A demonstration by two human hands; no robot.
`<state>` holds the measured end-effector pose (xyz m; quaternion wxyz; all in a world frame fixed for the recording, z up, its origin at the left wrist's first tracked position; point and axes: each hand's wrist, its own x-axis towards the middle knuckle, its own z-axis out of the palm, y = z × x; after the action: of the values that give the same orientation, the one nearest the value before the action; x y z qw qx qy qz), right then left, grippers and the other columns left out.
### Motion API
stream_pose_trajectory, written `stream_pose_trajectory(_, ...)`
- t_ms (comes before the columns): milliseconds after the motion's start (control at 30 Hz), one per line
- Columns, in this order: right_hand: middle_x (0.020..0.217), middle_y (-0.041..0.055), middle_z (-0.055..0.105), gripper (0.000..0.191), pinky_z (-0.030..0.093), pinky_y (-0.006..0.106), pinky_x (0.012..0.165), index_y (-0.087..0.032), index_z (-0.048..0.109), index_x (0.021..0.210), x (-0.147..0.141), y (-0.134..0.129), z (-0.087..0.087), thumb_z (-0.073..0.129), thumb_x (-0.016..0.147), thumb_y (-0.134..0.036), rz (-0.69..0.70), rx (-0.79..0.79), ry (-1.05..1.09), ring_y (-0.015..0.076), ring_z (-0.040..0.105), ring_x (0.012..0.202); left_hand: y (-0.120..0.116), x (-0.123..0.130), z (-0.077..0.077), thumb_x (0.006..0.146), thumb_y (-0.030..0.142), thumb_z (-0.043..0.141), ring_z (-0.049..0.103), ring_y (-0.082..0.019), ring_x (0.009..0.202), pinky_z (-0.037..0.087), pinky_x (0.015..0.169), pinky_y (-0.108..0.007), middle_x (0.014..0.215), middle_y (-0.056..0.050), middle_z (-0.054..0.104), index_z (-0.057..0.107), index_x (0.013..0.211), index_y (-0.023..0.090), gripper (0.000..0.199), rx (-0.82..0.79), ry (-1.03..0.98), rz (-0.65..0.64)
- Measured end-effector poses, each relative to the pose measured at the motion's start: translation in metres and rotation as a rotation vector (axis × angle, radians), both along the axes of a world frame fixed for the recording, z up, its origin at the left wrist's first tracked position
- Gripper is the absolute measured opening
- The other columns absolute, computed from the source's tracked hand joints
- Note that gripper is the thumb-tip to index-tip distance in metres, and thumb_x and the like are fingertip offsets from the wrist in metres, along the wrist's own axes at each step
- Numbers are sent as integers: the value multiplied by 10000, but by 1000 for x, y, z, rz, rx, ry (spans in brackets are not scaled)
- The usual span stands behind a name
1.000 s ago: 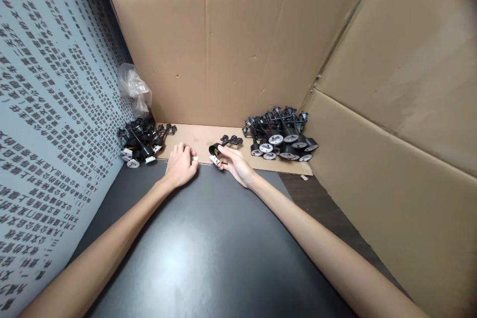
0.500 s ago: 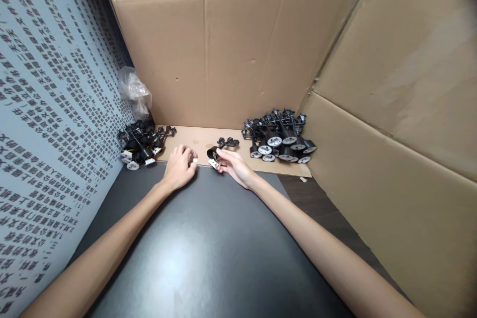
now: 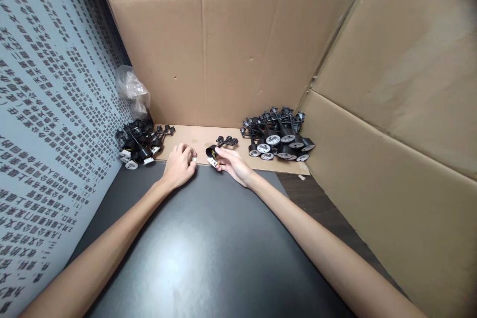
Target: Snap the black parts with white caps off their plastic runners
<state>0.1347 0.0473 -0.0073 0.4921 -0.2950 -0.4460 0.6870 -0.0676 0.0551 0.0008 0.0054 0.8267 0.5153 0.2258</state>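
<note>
On my feed the left forearm (image 3: pixel 108 243) and right forearm (image 3: pixel 320 236) come in bare from the lower corners, long and slim, tapering to narrow wrists. The left hand (image 3: pixel 179 166) and right hand (image 3: pixel 233 165) are bare too, with slender fingers.

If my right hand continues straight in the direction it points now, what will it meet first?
The right hand meets the black lamp socket first, already at its fingertips. Past it, the line seems to cross the cardboard sheet to the cardboard wall, though depth is unclear.
</note>
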Motion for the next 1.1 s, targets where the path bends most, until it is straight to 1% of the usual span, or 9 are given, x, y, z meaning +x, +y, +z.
stream_pose_trajectory(167,712,7,601,372,352,275,595,-190,599,759,0,1,-1,785,691,-504,6,-4,-10,132,502,643,-1,0,-2,810,175,458,502,-269,950,445,865,-431,1001,-106,559,501,971,177,166,8,-19,32)
stream_pose_trajectory(333,701,-1,580,350,349,274,590,-189,605,757,0,2,-2,782,704,-486,1,11,7,129,503,639,-1,1,-3,827,177,443,492,-274,986,441,902,-438,1058,-112,544,530,960,176,160,10,14,16)
stream_pose_trajectory(533,705,-8,561,353,347,281,598,-187,607,761,0,1,-1,792,691,-479,2,-8,13,129,506,645,0,1,-2,836,178,437,494,-270,983,438,927,-442,1057,-109,542,537,943,179,146,14,21,8)
stream_pose_trajectory(733,703,-10,566,368,345,277,593,-187,600,753,0,0,1,805,668,-481,-5,-23,12,129,504,639,-1,3,-2,824,168,438,499,-270,979,441,917,-442,1047,-112,549,513,928,185,130,19,8,5)
stream_pose_trajectory(867,733,5,601,355,356,274,597,-191,598,757,0,1,-1,793,689,-480,-2,-8,14,135,512,659,-1,1,-2,795,153,456,516,-274,967,455,876,-442,1012,-111,564,489,962,187,173,13,-12,11)
stream_pose_trajectory(967,768,18,623,357,360,275,603,-191,608,779,1,2,-3,786,695,-489,8,-6,18,143,522,688,-2,0,-1,785,153,475,548,-277,995,468,884,-452,1046,-123,577,468,1031,180,248,13,-87,12)
stream_pose_trajectory(1033,777,17,623,358,359,275,609,-189,615,798,2,3,-3,784,696,-488,23,-11,28,142,523,696,-5,3,0,775,162,498,575,-261,1016,481,901,-442,1097,-122,578,452,1071,182,300,-3,-190,-7)
stream_pose_trajectory(1100,773,10,618,353,358,271,614,-189,617,807,2,3,-3,785,696,-479,32,-18,44,136,519,694,-11,10,2,767,176,519,601,-233,996,502,887,-413,1123,-105,580,445,1081,190,323,-34,-300,-38)
